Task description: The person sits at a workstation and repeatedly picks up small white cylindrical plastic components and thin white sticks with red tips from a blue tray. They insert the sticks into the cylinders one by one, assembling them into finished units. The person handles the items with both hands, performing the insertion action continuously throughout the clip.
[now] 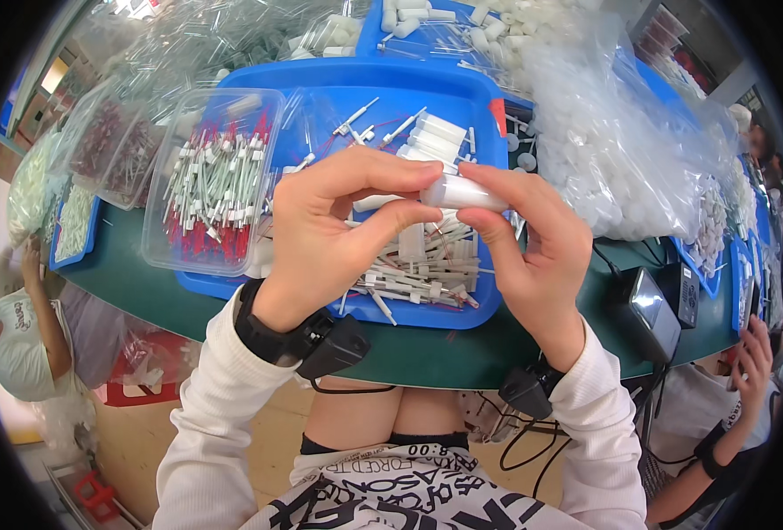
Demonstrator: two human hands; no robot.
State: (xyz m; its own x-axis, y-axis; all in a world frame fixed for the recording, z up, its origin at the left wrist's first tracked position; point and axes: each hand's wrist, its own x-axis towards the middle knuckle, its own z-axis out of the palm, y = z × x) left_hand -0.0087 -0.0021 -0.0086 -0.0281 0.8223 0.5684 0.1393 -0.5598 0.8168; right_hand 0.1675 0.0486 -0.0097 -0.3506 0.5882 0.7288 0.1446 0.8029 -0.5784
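Between both hands, over the blue tray (383,78), is a short white plastic tube (467,193) lying about level. My left hand (334,221) pinches its left end between thumb and forefinger. My right hand (540,234) pinches the right end the same way. Below the hands, the tray holds a heap of thin white rod-like parts (418,287), some with thin red strands. Several larger white tubes (434,134) lie side by side behind the held one. Whether anything sits inside the held tube, I cannot tell.
To the left, a clear plastic box (154,243) holds white-and-red rods. A clear bag of white pieces (604,168) lies right of the tray. A black box with cables (648,309) stands on the green table (409,362). Other people sit at both sides.
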